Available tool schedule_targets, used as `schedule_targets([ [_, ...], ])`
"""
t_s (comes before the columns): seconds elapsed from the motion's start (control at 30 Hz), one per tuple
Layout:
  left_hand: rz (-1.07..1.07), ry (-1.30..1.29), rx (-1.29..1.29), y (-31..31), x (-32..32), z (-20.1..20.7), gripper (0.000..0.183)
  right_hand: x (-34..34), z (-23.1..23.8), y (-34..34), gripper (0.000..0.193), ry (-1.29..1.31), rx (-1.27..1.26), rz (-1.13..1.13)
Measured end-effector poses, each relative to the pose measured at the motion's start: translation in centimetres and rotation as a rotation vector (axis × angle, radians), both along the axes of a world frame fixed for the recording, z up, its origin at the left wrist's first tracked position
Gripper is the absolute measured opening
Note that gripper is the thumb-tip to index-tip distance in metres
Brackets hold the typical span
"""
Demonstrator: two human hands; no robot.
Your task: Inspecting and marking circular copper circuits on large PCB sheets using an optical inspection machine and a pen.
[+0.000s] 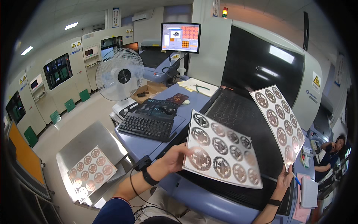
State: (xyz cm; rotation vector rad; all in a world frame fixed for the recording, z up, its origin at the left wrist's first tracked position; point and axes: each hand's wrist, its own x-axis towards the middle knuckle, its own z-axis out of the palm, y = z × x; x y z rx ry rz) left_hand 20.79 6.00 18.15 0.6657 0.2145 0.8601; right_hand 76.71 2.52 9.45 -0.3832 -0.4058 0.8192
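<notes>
My left hand (175, 158) grips the left edge of a circuit board panel (209, 149), a thin white sheet with rows of round copper patterns, thumb on its face. My right hand (284, 182) pinches the lower corner of a second circuit board panel (277, 116), which stands tilted up with the same round patterns facing me. Both panels are held apart, above the black perforated machine bed (238, 114). More panels of this kind (91, 171) lie on a steel table (80, 143) at my left.
Keyboard (145, 126), mouse (168, 108) and a white fan (120, 74) stand on the left. Behind are a monitor (180, 37) and pliers (202, 87) on paper. A dark machine hood (261, 71) rises over the bed. Another person (328, 158) is at far right, near papers (309, 192).
</notes>
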Motion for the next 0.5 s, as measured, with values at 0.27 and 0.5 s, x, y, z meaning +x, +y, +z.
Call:
schedule_targets([
  [0.27,0.585,-0.732,0.027,-23.1,-16.7,-6.8,0.055,0.9,-1.3,0.1,0.037,-0.318,-0.266,0.084],
  [0.5,1.371,-0.526,0.147,-35.7,-32.4,-14.9,0.044,-3.4,-0.5,5.6,0.03,-0.895,-0.819,-0.061],
])
